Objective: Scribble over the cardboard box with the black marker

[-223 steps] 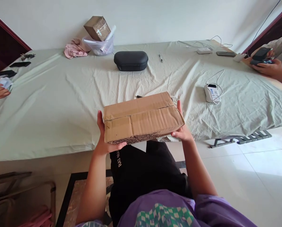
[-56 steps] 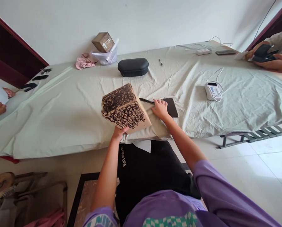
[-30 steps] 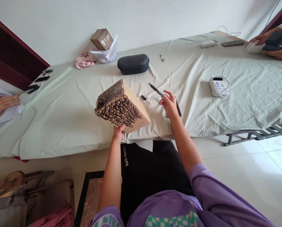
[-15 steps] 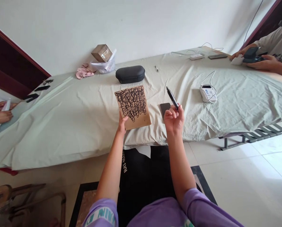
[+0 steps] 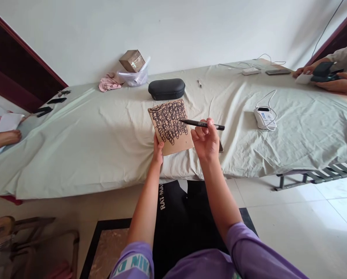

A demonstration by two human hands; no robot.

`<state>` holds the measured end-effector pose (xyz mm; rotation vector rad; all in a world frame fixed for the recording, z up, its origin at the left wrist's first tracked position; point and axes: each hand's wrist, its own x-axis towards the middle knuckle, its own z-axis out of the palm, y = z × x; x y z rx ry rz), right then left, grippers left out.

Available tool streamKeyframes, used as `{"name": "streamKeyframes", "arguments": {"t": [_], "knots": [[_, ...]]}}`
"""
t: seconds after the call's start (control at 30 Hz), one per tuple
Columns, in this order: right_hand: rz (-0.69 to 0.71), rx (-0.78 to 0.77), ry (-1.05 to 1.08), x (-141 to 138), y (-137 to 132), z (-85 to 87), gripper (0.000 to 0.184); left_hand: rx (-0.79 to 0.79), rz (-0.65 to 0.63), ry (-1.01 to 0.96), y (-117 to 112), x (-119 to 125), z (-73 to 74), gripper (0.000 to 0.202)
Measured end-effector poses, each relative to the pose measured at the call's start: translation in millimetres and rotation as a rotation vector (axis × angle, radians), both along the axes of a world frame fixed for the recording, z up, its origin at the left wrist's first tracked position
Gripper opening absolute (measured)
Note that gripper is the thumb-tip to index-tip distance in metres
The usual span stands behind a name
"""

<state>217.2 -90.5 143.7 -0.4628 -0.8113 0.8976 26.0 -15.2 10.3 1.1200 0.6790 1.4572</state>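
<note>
Sheet-covered table [image 5: 83,135] fills view. Right hand [image 5: 206,141] raised, fingers pinching black marker [image 5: 201,124], tip touching scribbled cardboard box [image 5: 170,126]. Left hand [image 5: 158,150] grips box's lower corner, holds it upright above table's near edge. Black case [image 5: 166,88] behind; bare sheet left.

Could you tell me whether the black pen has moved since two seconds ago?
Yes. The pen, then on the sheet, is raised in the right hand against the scribbled box.
</note>
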Motion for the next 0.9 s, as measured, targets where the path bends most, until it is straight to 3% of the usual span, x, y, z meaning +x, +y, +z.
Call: {"name": "streamKeyframes", "arguments": {"t": [0.13,0.2,0.37,0.5,0.63,0.9], "knots": [[-0.022,-0.014,-0.131,-7,8,-1.4,0.043,0.01,-0.002,-0.003,0,1,0.6,0.088],[-0.061,0.006,-0.222,-14,14,-1.5,0.04,0.019,-0.004,-0.007,0,2,1.6,0.087],[-0.181,0.144,-0.708,-39,36,-9.5,0.027,0.071,-0.027,-0.02,1,3,3.8,0.087],[-0.365,0.27,-1.029,-48,53,-24.8,0.02,0.074,0.004,0.002,5,1,-1.6,0.086],[-0.419,0.218,-1.046,-45,57,-33.2,0.016,0.068,-0.019,-0.002,5,0,-4.3,0.089],[-0.319,0.233,-1.063,-37,55,-31.6,0.008,0.027,-0.018,-0.016,1,3,2.3,0.099]]}}
